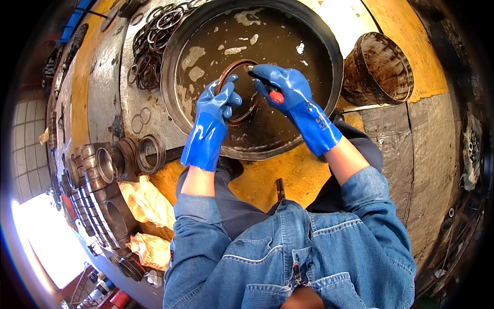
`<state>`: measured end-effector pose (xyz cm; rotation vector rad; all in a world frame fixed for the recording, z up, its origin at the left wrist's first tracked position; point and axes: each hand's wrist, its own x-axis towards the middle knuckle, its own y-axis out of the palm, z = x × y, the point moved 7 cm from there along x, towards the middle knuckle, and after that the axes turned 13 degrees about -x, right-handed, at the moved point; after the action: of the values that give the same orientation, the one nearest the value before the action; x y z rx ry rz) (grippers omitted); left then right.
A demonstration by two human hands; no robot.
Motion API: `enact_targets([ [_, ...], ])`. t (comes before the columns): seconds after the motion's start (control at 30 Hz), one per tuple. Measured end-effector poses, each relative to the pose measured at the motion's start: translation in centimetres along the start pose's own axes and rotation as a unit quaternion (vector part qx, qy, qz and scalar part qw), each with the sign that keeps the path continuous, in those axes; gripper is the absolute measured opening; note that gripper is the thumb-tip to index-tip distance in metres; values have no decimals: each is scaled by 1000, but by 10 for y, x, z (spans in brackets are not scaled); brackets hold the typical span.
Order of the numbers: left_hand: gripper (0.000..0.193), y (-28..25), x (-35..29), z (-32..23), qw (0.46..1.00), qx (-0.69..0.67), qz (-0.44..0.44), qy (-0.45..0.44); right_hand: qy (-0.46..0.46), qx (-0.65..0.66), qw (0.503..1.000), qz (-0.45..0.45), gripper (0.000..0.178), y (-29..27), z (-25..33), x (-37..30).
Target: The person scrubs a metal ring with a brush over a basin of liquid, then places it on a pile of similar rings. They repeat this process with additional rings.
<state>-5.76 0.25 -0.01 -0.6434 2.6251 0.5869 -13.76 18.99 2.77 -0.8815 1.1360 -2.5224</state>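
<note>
Both my hands wear blue rubber gloves above a wide round metal basin (170,98) of murky brown liquid with patches of foam. My left hand (218,100) is closed around the left side of a reddish-brown ring (229,70), holding it tilted over the liquid. In my right hand (283,85) is a hand tool with a red and black handle (277,97). The tool's short end touches or nearly touches the ring's upper right edge; its exact kind is hidden by the glove.
A heap of dark rings (149,54) lies left of the basin, with two thin rings (141,119) nearer me. Stacked metal cylinders (105,164) and crumpled brown paper (146,201) sit at lower left. A stained bucket (381,69) stands tilted at right.
</note>
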Motion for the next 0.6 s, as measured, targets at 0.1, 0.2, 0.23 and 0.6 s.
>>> enact_targets([
  [0.1,35,1,0,2,1000,12,7,0,45,-36,996,63,20,13,-10,-6],
  [0.2,33,4,-2,-1,999,17,38,6,262,37,947,184,29,37,-38,-19],
  [0.23,32,6,-4,-2,999,32,36,14,299,66,917,254,31,45,-47,-23],
  [0.6,31,3,1,2,998,38,36,24,430,544,674,257,18,68,-5,-60],
])
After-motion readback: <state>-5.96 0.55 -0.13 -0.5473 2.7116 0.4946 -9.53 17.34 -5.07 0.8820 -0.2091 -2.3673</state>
